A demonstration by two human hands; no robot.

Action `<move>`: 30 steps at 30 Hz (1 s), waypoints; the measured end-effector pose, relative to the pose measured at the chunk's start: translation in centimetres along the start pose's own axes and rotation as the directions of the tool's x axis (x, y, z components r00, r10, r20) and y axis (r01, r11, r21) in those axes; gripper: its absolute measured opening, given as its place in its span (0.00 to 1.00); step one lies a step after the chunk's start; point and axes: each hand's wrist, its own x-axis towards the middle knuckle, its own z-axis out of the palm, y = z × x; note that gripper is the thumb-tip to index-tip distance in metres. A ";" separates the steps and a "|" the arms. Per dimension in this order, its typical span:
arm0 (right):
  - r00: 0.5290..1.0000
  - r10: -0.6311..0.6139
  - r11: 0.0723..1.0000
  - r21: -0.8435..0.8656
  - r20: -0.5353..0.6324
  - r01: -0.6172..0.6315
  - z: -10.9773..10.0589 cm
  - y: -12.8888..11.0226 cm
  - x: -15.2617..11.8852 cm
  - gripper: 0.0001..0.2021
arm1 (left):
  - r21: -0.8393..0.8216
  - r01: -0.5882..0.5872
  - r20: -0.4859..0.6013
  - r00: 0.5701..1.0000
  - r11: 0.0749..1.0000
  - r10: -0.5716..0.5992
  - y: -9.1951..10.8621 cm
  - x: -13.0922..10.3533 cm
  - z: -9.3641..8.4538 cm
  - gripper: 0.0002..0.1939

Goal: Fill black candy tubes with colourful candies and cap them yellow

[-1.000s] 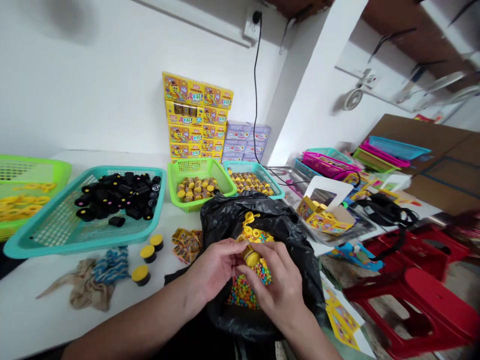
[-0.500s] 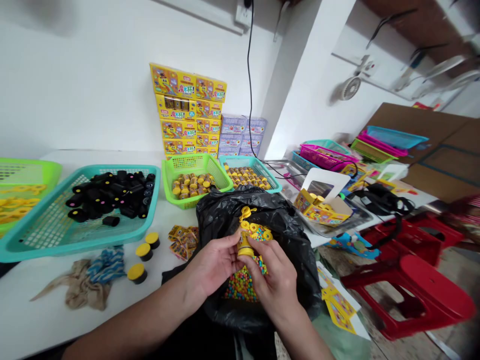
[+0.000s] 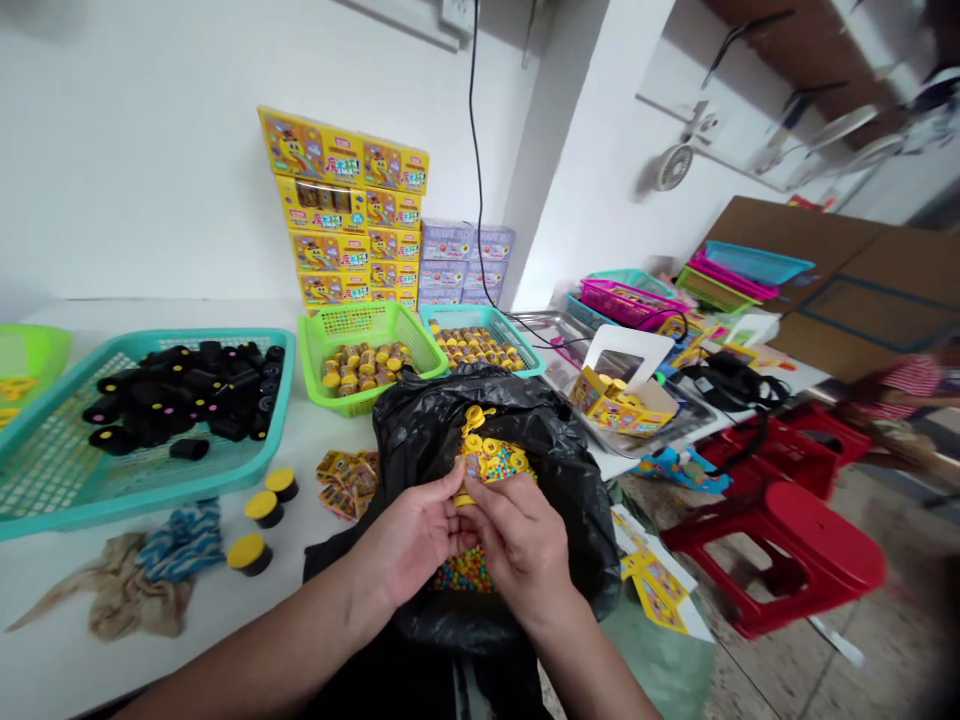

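Note:
Both hands meet over a black plastic bag (image 3: 577,500), holding a small yellow-capped cup (image 3: 471,468) with a printed label. My left hand (image 3: 409,535) pinches it from the left with thumb and fingertips. From the right, the fingers of my right hand (image 3: 525,540) close on it and cover much of its side. Below them, small multicoloured candy balls (image 3: 461,573) lie in the bag. Yellow plastic caps (image 3: 491,455) rest on the candy just beyond the cup.
A teal basket (image 3: 281,430) of black cups stands left. Three yellow-topped black pieces (image 3: 250,553) and cloths (image 3: 142,590) lie before it. Behind the bag are a green basket (image 3: 307,365) of small cups and stacked yellow boxes (image 3: 330,255). Red stools (image 3: 810,540) stand at right.
My view has turned slightly, so the scene sits further left. Both hands stay on the small cup, and the right fingers now cover more of it.

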 end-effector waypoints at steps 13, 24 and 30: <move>0.994 0.103 0.989 0.102 0.025 -0.105 -0.1 0.1 -0.5 0.15 | 0.110 -0.059 0.045 0.997 0.992 0.055 0.7 -0.1 -0.2 0.14; 0.997 0.070 0.990 0.124 -0.014 -0.068 -0.3 0.0 -0.4 0.11 | 0.087 -0.127 -0.045 0.990 0.988 0.131 -0.4 0.0 0.1 0.10; 0.996 0.072 0.996 0.052 -0.042 -0.070 -0.2 -0.2 -0.7 0.13 | 0.071 -0.110 -0.045 0.993 0.991 0.113 -0.4 0.0 -0.4 0.10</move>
